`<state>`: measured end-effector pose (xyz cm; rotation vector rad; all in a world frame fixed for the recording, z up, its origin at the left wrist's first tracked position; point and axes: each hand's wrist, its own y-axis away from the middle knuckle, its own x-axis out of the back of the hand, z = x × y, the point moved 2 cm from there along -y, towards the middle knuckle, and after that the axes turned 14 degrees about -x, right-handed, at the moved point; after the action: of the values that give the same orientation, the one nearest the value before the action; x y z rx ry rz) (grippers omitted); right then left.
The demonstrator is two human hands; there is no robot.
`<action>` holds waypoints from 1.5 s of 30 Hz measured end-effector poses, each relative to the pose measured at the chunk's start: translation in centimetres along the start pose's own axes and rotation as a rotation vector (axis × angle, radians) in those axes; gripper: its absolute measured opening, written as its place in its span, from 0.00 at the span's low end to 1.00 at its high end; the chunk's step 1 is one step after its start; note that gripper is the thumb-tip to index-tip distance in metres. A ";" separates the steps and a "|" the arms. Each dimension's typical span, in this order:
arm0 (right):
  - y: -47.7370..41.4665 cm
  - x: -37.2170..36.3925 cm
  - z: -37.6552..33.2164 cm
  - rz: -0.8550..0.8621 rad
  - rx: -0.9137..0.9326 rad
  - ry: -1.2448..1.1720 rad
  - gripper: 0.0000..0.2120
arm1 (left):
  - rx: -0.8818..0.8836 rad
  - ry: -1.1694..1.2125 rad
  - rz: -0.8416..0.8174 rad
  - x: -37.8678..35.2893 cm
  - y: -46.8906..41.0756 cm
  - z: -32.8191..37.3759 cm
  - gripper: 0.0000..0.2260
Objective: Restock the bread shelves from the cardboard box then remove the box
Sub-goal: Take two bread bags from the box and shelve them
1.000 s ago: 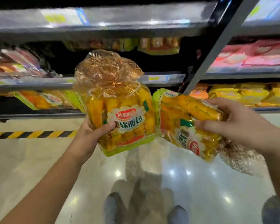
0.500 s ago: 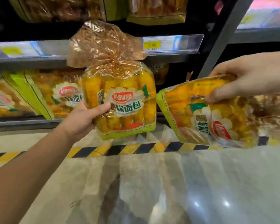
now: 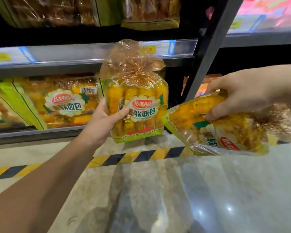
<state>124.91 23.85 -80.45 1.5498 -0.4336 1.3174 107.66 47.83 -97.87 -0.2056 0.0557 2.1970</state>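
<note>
1. head view: left hand (image 3: 104,121) grips an upright bread bag (image 3: 138,105) by its left side, thumb across the front label. the bag hangs in the air before the front edge of the bottom shelf (image 3: 32,133), toward its right end, not yet on it.
2. right hand (image 3: 242,95) pinches a second bread bag (image 3: 217,128) from above, fingers curled over its upper side. this one lies tilted, green bottom seam toward the first bag, over the floor and just right of the slanted shelf post (image 3: 213,47).
3. stocked bags (image 3: 64,101) fill the left and middle of that shelf. free room looks to be only at the right end, behind the held bag.
4. risk: a tight gap. pushing in could catch the crinkled tied neck under the price rail (image 3: 74,52), or shove the neighbouring bag askew.
5. risk: the right-hand hold is a top pinch on slick film over soft rolls. it could slide out, or a harder squeeze could crush the bread.
6. risk: the two held bags sit near each other at their lower corners. swinging either one could knock the other, or the post.
7. cardboard box not in view, so the remaining stock is unknown.
</note>
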 end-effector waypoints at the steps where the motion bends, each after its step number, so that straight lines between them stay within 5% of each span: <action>1: 0.0 0.0 -0.1 0.003 -0.004 0.016 0.27 | -0.001 0.003 0.002 -0.2 -0.2 -0.1 0.21; 6: -0.2 -0.9 -0.8 -0.094 0.043 -0.063 0.29 | -0.021 0.010 -0.036 -1.2 -2.1 -0.9 0.25; 11: -0.7 -2.2 -2.6 -0.198 0.167 -0.144 0.21 | -0.039 0.043 -0.068 -2.6 -3.7 -2.5 0.34; 16: -1.3 -3.1 -4.1 -0.187 0.178 -0.071 0.28 | -0.047 0.045 -0.031 -3.0 -4.5 -3.0 0.36; 37: -2.3 -3.6 -4.9 -0.207 0.223 -0.137 0.23 | -0.306 -0.220 0.041 -3.2 -7.6 -2.9 0.22; 45: -3.2 -5.2 -4.4 -0.218 0.228 -0.137 0.22 | -0.169 -0.256 0.094 -3.5 -9.6 -6.6 0.16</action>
<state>123.34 27.28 -86.97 1.8289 -0.1954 1.1251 118.27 50.04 -103.45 -0.0149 -0.2681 2.3058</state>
